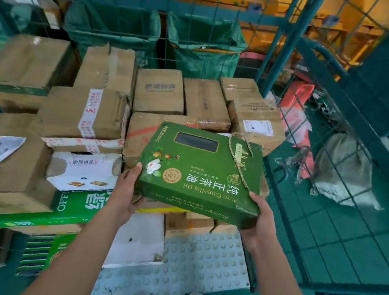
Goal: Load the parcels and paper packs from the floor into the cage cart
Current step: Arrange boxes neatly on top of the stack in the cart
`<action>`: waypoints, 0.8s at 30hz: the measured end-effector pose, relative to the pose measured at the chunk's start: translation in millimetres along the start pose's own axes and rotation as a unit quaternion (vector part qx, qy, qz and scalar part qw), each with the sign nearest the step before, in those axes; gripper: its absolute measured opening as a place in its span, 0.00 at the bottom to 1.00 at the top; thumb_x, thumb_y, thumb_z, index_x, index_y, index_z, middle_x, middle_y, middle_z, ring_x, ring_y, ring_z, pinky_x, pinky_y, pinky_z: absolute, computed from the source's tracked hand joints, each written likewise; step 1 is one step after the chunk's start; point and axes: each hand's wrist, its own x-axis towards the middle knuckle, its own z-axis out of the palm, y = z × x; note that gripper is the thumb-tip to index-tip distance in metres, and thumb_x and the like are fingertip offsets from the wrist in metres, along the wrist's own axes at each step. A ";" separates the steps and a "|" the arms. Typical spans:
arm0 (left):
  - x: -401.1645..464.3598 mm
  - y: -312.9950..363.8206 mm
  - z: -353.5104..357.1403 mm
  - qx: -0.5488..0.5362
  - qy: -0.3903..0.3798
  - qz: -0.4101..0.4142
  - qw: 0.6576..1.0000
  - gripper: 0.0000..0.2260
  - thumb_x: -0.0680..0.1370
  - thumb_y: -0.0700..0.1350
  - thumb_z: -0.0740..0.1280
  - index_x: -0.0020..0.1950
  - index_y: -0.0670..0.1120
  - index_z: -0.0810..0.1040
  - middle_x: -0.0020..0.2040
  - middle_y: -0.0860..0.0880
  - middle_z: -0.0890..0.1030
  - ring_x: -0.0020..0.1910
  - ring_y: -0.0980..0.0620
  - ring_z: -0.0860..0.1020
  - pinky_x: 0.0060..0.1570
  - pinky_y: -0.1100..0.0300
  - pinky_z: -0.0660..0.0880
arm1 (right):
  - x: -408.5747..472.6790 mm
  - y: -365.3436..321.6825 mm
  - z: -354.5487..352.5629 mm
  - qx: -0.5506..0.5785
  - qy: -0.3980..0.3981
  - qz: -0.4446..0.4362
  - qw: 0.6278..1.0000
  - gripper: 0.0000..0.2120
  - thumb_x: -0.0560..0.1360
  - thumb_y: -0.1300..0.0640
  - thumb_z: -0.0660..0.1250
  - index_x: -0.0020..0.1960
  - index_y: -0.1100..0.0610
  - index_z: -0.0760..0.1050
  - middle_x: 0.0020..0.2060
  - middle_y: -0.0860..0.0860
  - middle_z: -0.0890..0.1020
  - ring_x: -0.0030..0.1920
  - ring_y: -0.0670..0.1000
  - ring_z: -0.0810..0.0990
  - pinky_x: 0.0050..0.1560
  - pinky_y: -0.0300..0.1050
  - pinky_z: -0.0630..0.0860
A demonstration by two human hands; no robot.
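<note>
From my remote seat I see both hands clamped on one green gift box (pixel 201 171). The left hand (pixel 127 189) grips its near left corner, thumb up along the side edge and fingers curled beneath. The right hand (pixel 260 219) holds the near right corner the same way, thumb on the front edge, fingers under the box, though I can't quite see how far they wrap. The box sits flat and slightly tilted, its printed top facing up; its long axis runs roughly left to right, the print reads upside down to me, and the dark window and rope handle (pixel 241 159) lie at the far edge (the side away from the body). It is held in the air above the stacked load inside the cage cart (pixel 293 35). Just below and nearer lie a white bumpy sheet (pixel 205 260) and green paper packs (pixel 75 207). To the left sits a white carton (pixel 84 170), and beyond it brown cardboard parcels (pixel 159 91) fill the cart back to the mesh wall. Behind that mesh hang green sacks (pixel 113 23)
</note>
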 end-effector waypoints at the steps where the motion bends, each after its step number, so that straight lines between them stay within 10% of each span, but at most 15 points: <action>1: 1.3 0.4 3.2 -0.007 0.009 0.002 1.000 0.24 0.77 0.66 0.69 0.69 0.58 0.75 0.66 0.51 0.81 0.63 0.45 0.79 0.46 0.54 0.80 | 7.7 -6.0 3.0 0.000 -0.013 -0.001 1.000 0.18 0.76 0.52 0.70 0.63 0.57 0.80 0.56 0.57 0.86 0.50 0.57 0.86 0.51 0.52 0.82; 7: 10.4 11.1 42.2 -0.096 0.057 0.026 0.993 0.28 0.77 0.63 0.71 0.72 0.54 0.68 0.65 0.45 0.79 0.59 0.43 0.80 0.50 0.49 0.83 | 56.6 -50.3 22.4 -0.009 -0.090 0.019 0.996 0.12 0.79 0.53 0.67 0.59 0.57 0.80 0.52 0.56 0.87 0.46 0.55 0.86 0.44 0.48 0.82; 12: 17.3 16.2 82.0 -0.183 0.126 0.048 0.974 0.33 0.75 0.59 0.75 0.75 0.58 0.62 0.63 0.44 0.80 0.56 0.40 0.82 0.58 0.42 0.80 | 94.7 -77.8 27.5 -0.034 -0.115 0.049 0.992 0.15 0.79 0.53 0.67 0.61 0.60 0.78 0.58 0.62 0.84 0.57 0.63 0.82 0.65 0.68 0.73; 24: 20.6 22.5 120.5 -0.169 0.183 0.047 0.967 0.18 0.78 0.59 0.72 0.64 0.60 0.71 0.60 0.48 0.83 0.58 0.45 0.82 0.58 0.46 0.75 | 138.7 -93.6 55.4 -0.041 -0.150 0.095 0.983 0.10 0.79 0.53 0.67 0.53 0.58 0.81 0.50 0.57 0.87 0.42 0.56 0.85 0.41 0.52 0.72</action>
